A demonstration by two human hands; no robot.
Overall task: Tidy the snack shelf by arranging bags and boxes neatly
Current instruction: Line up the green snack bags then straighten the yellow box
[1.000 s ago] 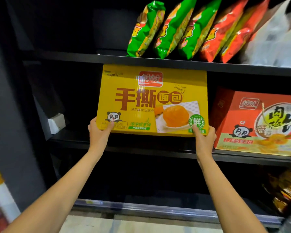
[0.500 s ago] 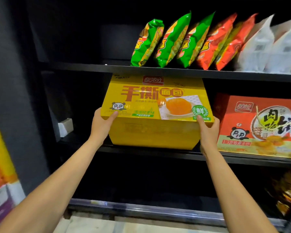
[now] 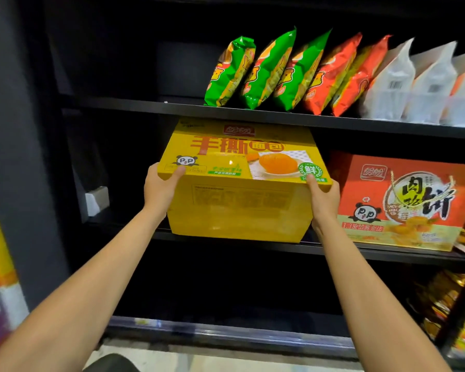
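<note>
A large yellow bread box (image 3: 239,200) lies on the middle shelf (image 3: 253,244), its printed face turned upward and a plain side facing me. My left hand (image 3: 160,187) grips its front left corner, thumb on top. At the front right corner, my right hand (image 3: 324,197) holds it the same way. An orange-red box (image 3: 403,200) stands upright just to the right, a narrow gap between the two.
On the upper shelf (image 3: 279,118) lean green snack bags (image 3: 266,73), red bags (image 3: 344,76) and white pouches (image 3: 411,84). A small white block (image 3: 97,200) sits at the middle shelf's left end. More packets (image 3: 446,299) fill the lower right. A dark wall panel (image 3: 19,157) borders the left.
The yellow box has tipped from standing upright to lying flat, its printed face now on top. Both hands kept hold of its front corners.
</note>
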